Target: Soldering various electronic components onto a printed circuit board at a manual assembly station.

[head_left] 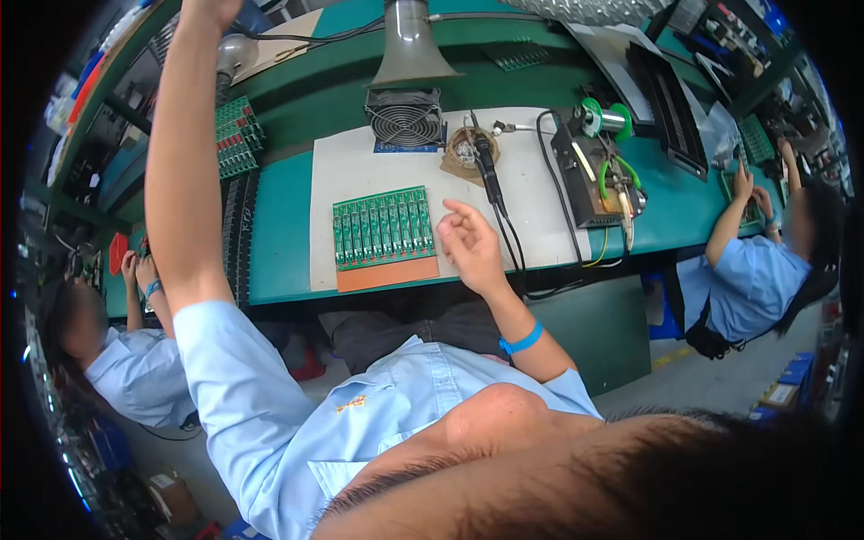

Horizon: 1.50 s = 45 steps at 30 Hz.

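A green circuit board panel [382, 225] made up of several narrow strips lies on a white sheet, with a brown-orange board [387, 275] showing under its near edge. Just right of the panel hovers my right hand [471, 247], apart from it. Its index finger reaches toward the panel, the other fingers bend loosely, and nothing shows in it. My left arm stretches far up and forward past the panel's left side. Only part of my left hand [212, 11] shows at the top edge; its fingers are cut off. Beyond my right hand, a soldering iron [484, 153] rests at a round holder [468, 155].
A small black fan [405, 119] stands behind the panel, below a fume duct [409, 45]. To the right sits a soldering station [598, 171] with a solder reel [605, 119]. Stacked circuit boards [237, 139] are left. Co-workers sit on both sides. Cables hang near my right forearm.
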Each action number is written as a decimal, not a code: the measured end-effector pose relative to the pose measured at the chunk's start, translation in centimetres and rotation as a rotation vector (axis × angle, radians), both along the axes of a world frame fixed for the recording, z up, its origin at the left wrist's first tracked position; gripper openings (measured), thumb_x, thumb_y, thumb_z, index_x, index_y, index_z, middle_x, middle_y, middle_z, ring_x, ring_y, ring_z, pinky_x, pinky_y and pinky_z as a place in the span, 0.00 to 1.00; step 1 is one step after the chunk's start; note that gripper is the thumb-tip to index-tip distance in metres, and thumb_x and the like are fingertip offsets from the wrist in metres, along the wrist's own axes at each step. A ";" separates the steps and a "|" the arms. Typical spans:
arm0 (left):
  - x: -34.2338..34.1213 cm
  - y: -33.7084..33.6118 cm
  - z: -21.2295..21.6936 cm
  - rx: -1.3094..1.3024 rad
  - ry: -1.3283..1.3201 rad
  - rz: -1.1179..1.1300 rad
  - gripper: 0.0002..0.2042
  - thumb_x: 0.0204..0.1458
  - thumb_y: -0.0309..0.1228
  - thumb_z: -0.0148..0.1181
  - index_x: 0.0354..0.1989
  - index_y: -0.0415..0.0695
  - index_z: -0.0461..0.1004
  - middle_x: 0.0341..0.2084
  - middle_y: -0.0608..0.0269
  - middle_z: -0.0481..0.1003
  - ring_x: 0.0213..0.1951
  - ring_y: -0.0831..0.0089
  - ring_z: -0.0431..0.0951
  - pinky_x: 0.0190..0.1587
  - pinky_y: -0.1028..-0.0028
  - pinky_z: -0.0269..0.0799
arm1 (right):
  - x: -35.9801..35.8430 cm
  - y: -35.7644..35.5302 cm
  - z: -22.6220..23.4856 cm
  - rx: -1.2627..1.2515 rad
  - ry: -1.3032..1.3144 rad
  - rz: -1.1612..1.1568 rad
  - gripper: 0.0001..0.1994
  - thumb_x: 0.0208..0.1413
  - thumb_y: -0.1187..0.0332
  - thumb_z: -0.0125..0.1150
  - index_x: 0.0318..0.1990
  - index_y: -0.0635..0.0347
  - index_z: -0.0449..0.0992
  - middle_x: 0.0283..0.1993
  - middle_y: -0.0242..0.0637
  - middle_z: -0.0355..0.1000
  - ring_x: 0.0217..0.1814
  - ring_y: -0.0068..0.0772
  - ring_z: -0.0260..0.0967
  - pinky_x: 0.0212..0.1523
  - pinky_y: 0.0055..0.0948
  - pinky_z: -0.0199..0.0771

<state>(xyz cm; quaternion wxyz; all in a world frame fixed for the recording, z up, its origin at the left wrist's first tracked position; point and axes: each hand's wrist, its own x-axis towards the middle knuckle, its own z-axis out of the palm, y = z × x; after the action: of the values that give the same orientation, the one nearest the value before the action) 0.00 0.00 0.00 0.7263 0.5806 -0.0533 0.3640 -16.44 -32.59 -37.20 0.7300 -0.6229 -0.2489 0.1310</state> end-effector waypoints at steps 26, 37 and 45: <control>-15.4 -7.4 -29.8 1.334 0.262 -0.252 0.35 0.48 0.47 0.73 0.64 0.43 0.71 0.60 0.57 0.74 0.61 0.59 0.69 0.66 0.57 0.55 | -1.1 -2.6 2.7 -0.158 -0.094 -0.640 0.25 0.68 0.71 0.59 0.68 0.64 0.57 0.50 0.48 0.72 0.46 0.34 0.75 0.47 0.31 0.79; -24.9 -8.7 -31.3 1.461 0.315 -0.062 0.48 0.40 0.49 0.77 0.71 0.44 0.61 0.70 0.51 0.58 0.70 0.51 0.56 0.70 0.45 0.42 | -0.9 0.3 1.4 0.178 -0.239 -0.569 0.20 0.69 0.70 0.58 0.64 0.66 0.62 0.50 0.50 0.74 0.48 0.34 0.76 0.49 0.32 0.80; -25.3 -7.3 -32.3 1.424 0.485 0.079 0.52 0.39 0.50 0.78 0.73 0.44 0.59 0.72 0.48 0.54 0.72 0.47 0.52 0.69 0.39 0.36 | -1.1 0.4 1.8 0.035 -0.185 -0.581 0.19 0.68 0.70 0.59 0.63 0.68 0.66 0.50 0.48 0.75 0.47 0.33 0.75 0.50 0.30 0.77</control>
<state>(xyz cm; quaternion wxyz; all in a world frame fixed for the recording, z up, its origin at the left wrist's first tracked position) -25.34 -7.34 -32.32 0.1530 0.9753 -0.0936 0.1293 -17.54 -32.16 -35.36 0.7220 -0.6644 -0.1278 -0.1449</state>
